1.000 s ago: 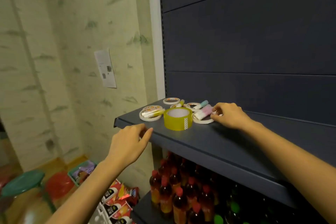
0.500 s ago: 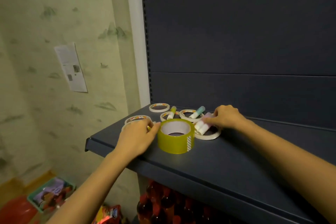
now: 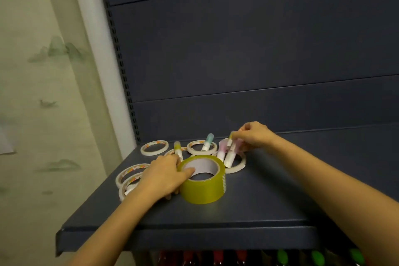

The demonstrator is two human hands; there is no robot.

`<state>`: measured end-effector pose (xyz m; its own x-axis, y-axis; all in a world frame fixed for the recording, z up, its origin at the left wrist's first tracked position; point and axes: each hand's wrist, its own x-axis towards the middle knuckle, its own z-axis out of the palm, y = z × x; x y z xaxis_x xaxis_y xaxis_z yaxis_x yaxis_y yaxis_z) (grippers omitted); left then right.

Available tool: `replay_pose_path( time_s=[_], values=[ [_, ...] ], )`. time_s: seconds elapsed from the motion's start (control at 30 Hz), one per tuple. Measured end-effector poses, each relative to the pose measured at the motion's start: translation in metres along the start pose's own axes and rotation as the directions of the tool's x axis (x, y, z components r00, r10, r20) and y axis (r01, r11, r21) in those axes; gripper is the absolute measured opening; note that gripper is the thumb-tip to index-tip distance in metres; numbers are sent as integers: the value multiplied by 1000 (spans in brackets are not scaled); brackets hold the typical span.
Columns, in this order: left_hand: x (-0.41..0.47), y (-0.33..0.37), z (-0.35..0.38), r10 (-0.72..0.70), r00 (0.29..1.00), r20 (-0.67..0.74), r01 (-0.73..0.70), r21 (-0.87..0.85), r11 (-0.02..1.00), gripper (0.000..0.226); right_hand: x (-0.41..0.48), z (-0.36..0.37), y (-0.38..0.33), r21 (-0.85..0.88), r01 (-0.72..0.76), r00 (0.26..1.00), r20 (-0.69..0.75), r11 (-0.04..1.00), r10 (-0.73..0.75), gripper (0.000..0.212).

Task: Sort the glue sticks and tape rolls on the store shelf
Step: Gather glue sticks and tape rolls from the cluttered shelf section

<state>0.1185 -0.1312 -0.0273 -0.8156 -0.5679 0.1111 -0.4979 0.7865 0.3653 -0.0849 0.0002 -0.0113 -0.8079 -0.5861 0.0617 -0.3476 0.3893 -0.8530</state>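
Observation:
A wide yellow tape roll (image 3: 204, 188) stands flat on the dark shelf (image 3: 248, 207). My left hand (image 3: 165, 176) grips its left side, thumb hooked over the rim into the core. Several thin white tape rolls lie around it, such as one at the back left (image 3: 154, 147) and two stacked by my left wrist (image 3: 129, 176). My right hand (image 3: 252, 136) pinches glue sticks (image 3: 228, 152), pink-capped and yellow-capped, tilted above a white roll (image 3: 236, 167). A teal-capped glue stick (image 3: 207, 142) and a yellow-capped one (image 3: 178, 149) lie across other rolls.
The shelf's dark back panel (image 3: 259, 71) rises close behind the items. A slotted upright (image 3: 121, 60) and a patterned wall (image 3: 43, 93) bound the left. Bottles with red and green caps (image 3: 280, 258) stand on the shelf below. Bare shelf stretches to the right.
My left hand moved from the thin rolls onto the yellow roll and took hold of it. My right hand raised the glue sticks off the white roll. The view moved closer.

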Motion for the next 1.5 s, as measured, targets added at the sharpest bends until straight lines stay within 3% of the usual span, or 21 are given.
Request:
replay_pose_path(
  time_s=[0.27,0.6,1.07,1.2,1.5],
  values=[
    [19,-4,-5,148,986,74,-136,-144,980,13,-74,-30,13,77,162,923,-363,984,-123,13],
    [16,92,-2,433,901,-29,-433,-136,891,18,-159,-120,52,-26,116,816,-568,993,-110,12],
    [-38,322,95,580,815,2,-553,-295,779,13,-288,-309,150,-161,-8,680,-724,987,-113,12],
    [-60,383,122,602,798,4,-567,-330,754,13,-317,-364,180,-193,-29,671,-731,981,-124,23],
    [-68,491,153,610,791,49,-573,-291,766,15,-326,-450,229,-225,-55,643,-753,973,-138,18]
  ],
)
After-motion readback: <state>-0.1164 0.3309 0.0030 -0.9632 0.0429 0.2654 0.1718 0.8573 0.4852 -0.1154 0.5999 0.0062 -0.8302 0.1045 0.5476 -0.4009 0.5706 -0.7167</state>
